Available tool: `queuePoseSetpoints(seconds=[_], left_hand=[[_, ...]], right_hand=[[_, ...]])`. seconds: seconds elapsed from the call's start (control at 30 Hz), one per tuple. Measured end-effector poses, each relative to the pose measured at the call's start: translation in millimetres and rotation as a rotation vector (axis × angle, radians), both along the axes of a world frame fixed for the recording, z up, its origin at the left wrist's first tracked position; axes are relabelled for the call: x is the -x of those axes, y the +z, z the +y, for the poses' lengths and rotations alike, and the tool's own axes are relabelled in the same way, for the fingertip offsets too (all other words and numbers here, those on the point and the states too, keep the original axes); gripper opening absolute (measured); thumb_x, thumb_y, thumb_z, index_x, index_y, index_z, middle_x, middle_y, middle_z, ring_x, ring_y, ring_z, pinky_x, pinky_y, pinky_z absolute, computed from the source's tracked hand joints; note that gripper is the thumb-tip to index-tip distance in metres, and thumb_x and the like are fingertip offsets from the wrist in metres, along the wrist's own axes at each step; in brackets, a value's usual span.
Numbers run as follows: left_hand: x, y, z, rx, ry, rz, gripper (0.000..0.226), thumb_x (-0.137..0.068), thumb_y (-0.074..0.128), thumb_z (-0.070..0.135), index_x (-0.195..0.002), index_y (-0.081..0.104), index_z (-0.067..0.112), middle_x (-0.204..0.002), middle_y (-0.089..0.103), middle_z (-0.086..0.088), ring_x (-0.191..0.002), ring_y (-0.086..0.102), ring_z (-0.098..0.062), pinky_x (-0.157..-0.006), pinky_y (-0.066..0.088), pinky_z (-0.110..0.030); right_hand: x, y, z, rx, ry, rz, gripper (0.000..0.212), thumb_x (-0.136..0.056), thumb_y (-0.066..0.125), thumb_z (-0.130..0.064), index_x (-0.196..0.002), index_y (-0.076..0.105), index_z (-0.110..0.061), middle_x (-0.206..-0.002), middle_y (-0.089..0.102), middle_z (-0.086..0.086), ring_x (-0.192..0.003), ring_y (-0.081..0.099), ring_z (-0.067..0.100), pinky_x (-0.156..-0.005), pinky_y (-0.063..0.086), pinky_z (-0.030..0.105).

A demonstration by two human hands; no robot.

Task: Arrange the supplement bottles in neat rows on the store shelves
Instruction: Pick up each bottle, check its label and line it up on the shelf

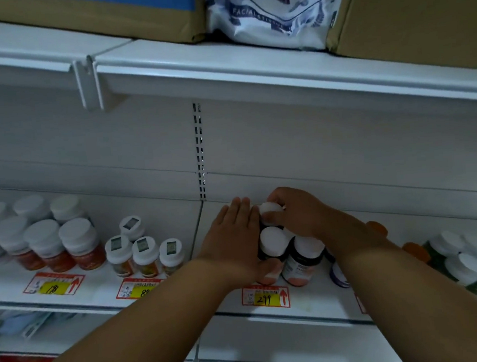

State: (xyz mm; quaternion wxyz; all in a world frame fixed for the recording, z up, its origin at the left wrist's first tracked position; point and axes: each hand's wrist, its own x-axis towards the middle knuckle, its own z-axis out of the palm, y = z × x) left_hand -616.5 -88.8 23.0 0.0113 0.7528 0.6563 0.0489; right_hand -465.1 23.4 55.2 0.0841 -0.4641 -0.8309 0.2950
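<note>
Supplement bottles with dark bodies and white caps (273, 245) are clustered on the white shelf (312, 298) just behind the yellow 299 price tag (265, 297), and risk is judged from the front of that cluster backwards. Nearest the edge, a dark bottle with a pink base (302, 264) is seen leaning forward; a tip over the shelf lip could be caused if the row behind is pushed outward. Just beside it, the left hand (236, 238) is laid flat against the left side of the cluster, fingers straight and together, with the thumb pressed low on a front bottle; nothing is gripped by it. Should that flat push be made too firmly, the bottles could be toppled to the right into a purple-labelled bottle (339, 277), which is partly hidden by the right forearm.

Further back, the right hand (297, 213) is curled over the white cap of a rear bottle (269, 208), which is pinched between fingers and thumb. A slip is possible, since only the cap is held and the body cannot be seen. If the bottle is set down against its neighbours at a tilt, the whole group could be knocked over.

Farther right, green bottles (466, 265) are stood near the right arm and could be brushed by it.
</note>
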Motion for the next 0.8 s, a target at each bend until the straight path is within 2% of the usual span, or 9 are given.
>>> queuePoseSetpoints(seconds=[0.07,0.23,0.3,0.43,0.5,0.57,0.67,0.73,0.8], left_hand=[[-0.3,-0.3,-0.3,0.002,0.002,-0.001,0.108,-0.08,0.032,0.081,-0.152,-0.007,0.009,-0.161,-0.011,-0.012,-0.147,-0.016,-0.026,-0.119,-0.008,-0.041],[-1.9,0.6,-1.7,-0.001,0.006,0.005,0.105,-0.083,0.029,0.079,-0.152,-0.008,0.008,-0.16,-0.012,-0.014,-0.146,-0.016,-0.028,-0.118,-0.008,-0.043],[1.1,4.1,-4.8,-0.016,-0.011,-0.031,0.108,-0.082,0.03,0.08,-0.151,-0.01,0.009,-0.16,-0.014,-0.013,-0.147,-0.016,-0.026,-0.118,-0.011,-0.041],[38.9,18.0,-32.2,-0.127,-0.057,-0.153,0.109,-0.08,0.035,0.08,-0.152,-0.008,0.01,-0.161,-0.009,-0.009,-0.148,-0.006,-0.022,-0.113,-0.015,-0.033],[79.5,25.8,-59.7,-0.216,-0.034,-0.175,0.106,-0.081,0.037,0.079,-0.153,0.003,0.01,-0.161,0.005,-0.012,-0.148,0.007,-0.025,-0.117,-0.006,-0.034],[129.2,36.3,-91.5,-0.267,0.038,-0.194,0.103,-0.078,0.038,0.078,-0.152,0.019,0.009,-0.157,0.025,-0.013,-0.143,0.025,-0.027,-0.117,0.012,-0.037],[212.7,52.6,-141.9,-0.308,0.166,-0.163,0.095,-0.077,0.042,0.075,-0.144,0.038,0.008,-0.142,0.048,-0.012,-0.128,0.045,-0.029,-0.107,0.033,-0.037],[270.7,57.7,-180.9,-0.31,0.262,-0.14,0.09,-0.077,0.04,0.074,-0.139,0.043,0.01,-0.135,0.052,-0.01,-0.121,0.049,-0.028,-0.102,0.037,-0.037],[314.0,59.0,-212.3,-0.297,0.329,-0.118,0.086,-0.08,0.04,0.072,-0.141,0.042,0.012,-0.136,0.05,-0.006,-0.122,0.047,-0.026,-0.103,0.035,-0.036]], right_hand=[[0.7,-2.4,-0.8,0.004,-0.027,0.003,0.037,-0.083,0.067,-0.046,-0.11,0.057,-0.025,-0.105,0.06,-0.006,-0.087,0.056,0.01,-0.07,0.045,0.025],[5.2,3.7,-12.8,-0.002,-0.111,-0.029,0.057,-0.089,0.057,-0.05,-0.138,0.043,-0.024,-0.134,0.05,0.001,-0.111,0.05,0.014,-0.086,0.038,0.024],[11.4,13.1,-22.8,-0.108,-0.129,-0.029,0.054,-0.092,0.054,-0.047,-0.139,0.042,-0.022,-0.137,0.048,0.003,-0.116,0.047,0.014,-0.089,0.033,0.021],[45.5,37.7,-54.2,-0.287,-0.117,0.07,0.042,-0.096,0.053,-0.038,-0.133,0.048,-0.02,-0.131,0.051,0.004,-0.112,0.046,0.01,-0.089,0.03,0.017],[81.6,48.2,-76.1,-0.323,-0.089,0.106,0.039,-0.095,0.055,-0.035,-0.131,0.051,-0.019,-0.129,0.053,0.003,-0.113,0.048,0.011,-0.087,0.029,0.014],[128.9,56.3,-98.6,-0.348,-0.06,0.138,0.038,-0.094,0.058,-0.034,-0.128,0.054,-0.02,-0.124,0.054,0.001,-0.111,0.05,0.012,-0.083,0.029,0.011],[214.9,64.6,-136.4,-0.363,0.013,0.218,0.037,-0.091,0.061,-0.037,-0.125,0.055,-0.024,-0.113,0.054,-0.005,-0.101,0.051,0.006,-0.077,0.034,0.013],[279.9,67.1,-167.4,-0.33,0.079,0.278,0.035,-0.09,0.061,-0.04,-0.123,0.056,-0.028,-0.11,0.053,-0.011,-0.099,0.051,0.002,-0.071,0.037,0.012],[328.7,68.1,-193.6,-0.308,0.136,0.339,0.034,-0.088,0.062,-0.04,-0.12,0.058,-0.029,-0.11,0.056,-0.013,-0.097,0.054,0.002,-0.074,0.037,0.012]])
